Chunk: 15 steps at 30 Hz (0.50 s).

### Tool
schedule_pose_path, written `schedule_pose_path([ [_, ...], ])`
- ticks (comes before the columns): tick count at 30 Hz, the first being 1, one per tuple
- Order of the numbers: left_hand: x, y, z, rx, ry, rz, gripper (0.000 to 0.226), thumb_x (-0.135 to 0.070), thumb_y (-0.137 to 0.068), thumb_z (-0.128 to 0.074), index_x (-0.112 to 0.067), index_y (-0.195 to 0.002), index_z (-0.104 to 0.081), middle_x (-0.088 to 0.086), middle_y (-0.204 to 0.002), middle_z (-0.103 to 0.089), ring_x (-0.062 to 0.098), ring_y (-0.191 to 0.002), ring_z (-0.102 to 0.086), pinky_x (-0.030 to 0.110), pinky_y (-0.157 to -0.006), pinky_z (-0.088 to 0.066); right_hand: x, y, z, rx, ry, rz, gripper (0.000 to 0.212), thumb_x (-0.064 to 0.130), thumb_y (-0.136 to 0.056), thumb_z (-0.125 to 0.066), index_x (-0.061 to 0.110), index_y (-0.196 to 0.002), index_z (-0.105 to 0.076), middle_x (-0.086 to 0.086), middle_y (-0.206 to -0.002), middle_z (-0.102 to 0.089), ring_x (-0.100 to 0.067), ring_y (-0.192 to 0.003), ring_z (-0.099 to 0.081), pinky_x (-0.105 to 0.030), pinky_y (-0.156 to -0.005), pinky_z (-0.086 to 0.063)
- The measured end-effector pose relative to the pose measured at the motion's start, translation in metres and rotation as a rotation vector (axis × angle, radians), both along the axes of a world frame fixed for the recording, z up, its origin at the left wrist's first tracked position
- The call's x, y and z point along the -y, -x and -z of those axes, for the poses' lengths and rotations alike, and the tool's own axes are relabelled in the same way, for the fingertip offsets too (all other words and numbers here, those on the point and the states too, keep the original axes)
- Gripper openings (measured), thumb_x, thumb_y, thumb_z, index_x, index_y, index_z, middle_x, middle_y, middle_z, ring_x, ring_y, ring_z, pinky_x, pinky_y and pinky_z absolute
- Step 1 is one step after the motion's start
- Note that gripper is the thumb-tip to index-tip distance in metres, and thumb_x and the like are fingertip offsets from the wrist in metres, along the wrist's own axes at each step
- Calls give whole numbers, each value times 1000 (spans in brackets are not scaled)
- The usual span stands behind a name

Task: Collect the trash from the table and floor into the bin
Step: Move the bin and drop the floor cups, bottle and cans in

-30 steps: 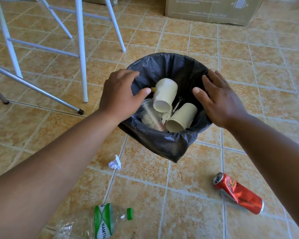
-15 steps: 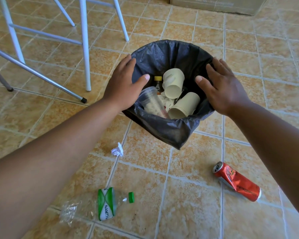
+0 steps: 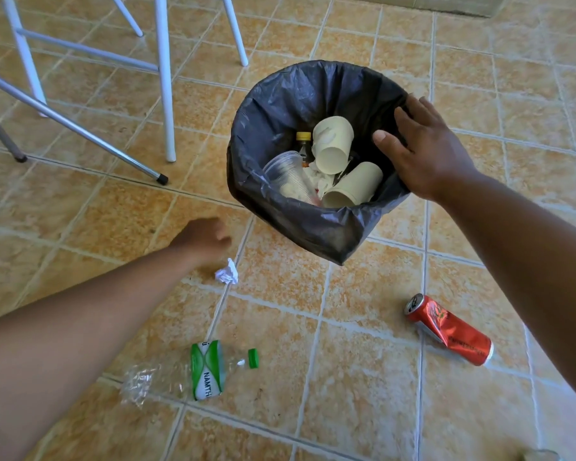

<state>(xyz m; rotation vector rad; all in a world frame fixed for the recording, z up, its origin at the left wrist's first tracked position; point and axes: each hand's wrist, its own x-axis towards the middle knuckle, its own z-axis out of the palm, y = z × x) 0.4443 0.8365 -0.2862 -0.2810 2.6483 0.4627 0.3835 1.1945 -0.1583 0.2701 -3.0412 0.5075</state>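
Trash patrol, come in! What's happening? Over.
Left hand blurred, beside paper wad. Right hand rests on bin rim. Bottle, can on floor. Nothing blocks the wad.

You see a black bin liner (image 3: 300, 221), beige cups (image 3: 333, 144), a red can (image 3: 449, 331), a green-and-white bottle label (image 3: 207, 371), and orange mottled floor tiles (image 3: 363, 377).

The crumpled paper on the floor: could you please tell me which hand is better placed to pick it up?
Left. The left hand hangs right beside the crumpled paper, while the right hand rests on the bin rim, farther from it.
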Motion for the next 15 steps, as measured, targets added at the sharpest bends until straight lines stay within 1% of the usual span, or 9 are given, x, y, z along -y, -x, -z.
schedule_pose_path([
  [2,3,-13,13,126,100,60,54,-48,-90,-58,-17,-134,-50,5,-134,-55,25,-113,-57,32,-86,-48,0,-1,-1,-9,-6,-11,70,57,-101,-31,5,-148,-36,-12,-164,-15,-26,-152,-6,-50,-119,-23],
  [4,0,-25,24,201,195,169,54,-51,-90,-58,-18,-132,-48,4,-126,-57,23,-101,-59,33,-80,-51,1,-1,-1,-21,-5,-14,67,55,-101,-32,5,-145,-40,-13,-164,-16,-26,-152,-7,-49,-118,-24],
  [6,-6,-34,35,218,243,285,46,-43,-94,-56,-19,-132,-47,5,-121,-58,24,-97,-60,35,-79,-53,1,-1,-2,-16,-3,-11,66,54,-102,-33,5,-145,-40,-14,-164,-15,-27,-152,-6,-49,-119,-22],
  [9,-9,-32,38,201,239,311,32,-34,-96,-54,-21,-125,-51,3,-114,-60,23,-91,-60,32,-72,-50,0,0,-1,-14,-6,-10,68,55,-101,-31,4,-145,-39,-14,-164,-16,-27,-152,-7,-50,-118,-23],
  [11,-5,-20,31,137,223,226,27,-31,-94,-57,-22,-119,-54,2,-107,-60,23,-87,-60,31,-69,-49,0,-1,-1,-8,5,1,69,56,-101,-32,5,-149,-36,-13,-165,-13,-26,-153,-4,-48,-120,-20],
  [12,-2,-13,26,67,194,157,27,-29,-92,-59,-21,-118,-56,3,-106,-62,24,-87,-61,31,-69,-50,0,-1,-1,-9,8,2,70,56,-101,-32,6,-150,-35,-13,-165,-12,-26,-153,-3,-48,-120,-19],
  [13,2,-5,20,-36,150,85,29,-28,-90,-62,-19,-117,-58,6,-108,-63,26,-88,-62,33,-70,-52,1,-1,0,-10,9,2,70,56,-101,-32,6,-150,-34,-13,-165,-11,-26,-153,-3,-48,-120,-19],
  [15,10,14,1,-299,31,-57,29,-25,-88,-66,-12,-114,-62,14,-113,-62,29,-90,-62,34,-71,-51,1,-2,0,-10,19,10,71,56,-101,-32,7,-152,-32,-13,-165,-11,-25,-153,-2,-47,-120,-18],
])
